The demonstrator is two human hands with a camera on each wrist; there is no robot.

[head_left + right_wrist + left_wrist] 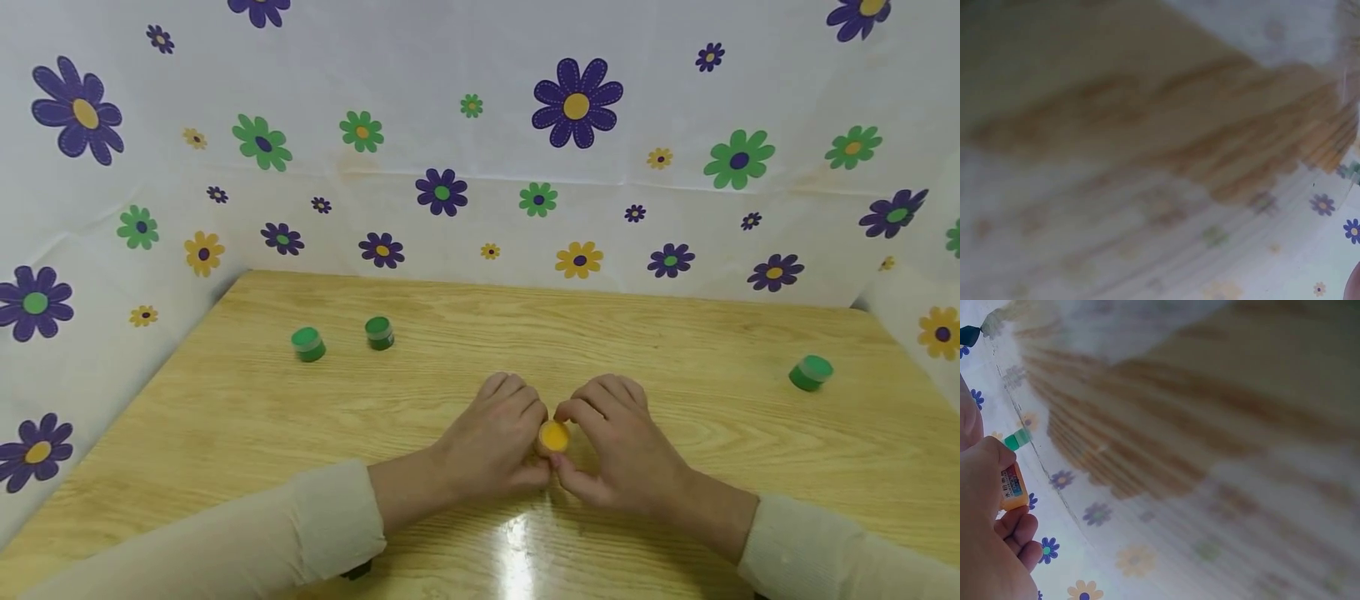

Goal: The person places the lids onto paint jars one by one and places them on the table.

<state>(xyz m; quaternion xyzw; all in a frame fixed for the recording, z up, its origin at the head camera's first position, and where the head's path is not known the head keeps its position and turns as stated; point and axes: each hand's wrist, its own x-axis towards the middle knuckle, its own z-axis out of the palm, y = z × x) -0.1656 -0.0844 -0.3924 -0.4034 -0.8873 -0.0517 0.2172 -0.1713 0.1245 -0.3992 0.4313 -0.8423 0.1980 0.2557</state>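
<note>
A small jar of yellow paint (554, 437) stands between my two hands near the middle of the wooden table. My left hand (495, 437) grips its left side, thumb and curled fingers around it. From the right, my right hand (626, 446) pinches the same jar, with index finger and thumb at its rim. The left wrist view shows the labelled side of the yellow paint jar (1013, 487) between the fingers of the left hand (982, 506). Blur fills most of the right wrist view, where only a sliver of the right hand (1352, 287) appears.
Two green paint jars (308, 343) (379, 332) stand at the back left of the table (675, 333). Another green paint jar (811, 372) is at the far right. A white flower-patterned cloth (480, 150) hangs behind and along both sides.
</note>
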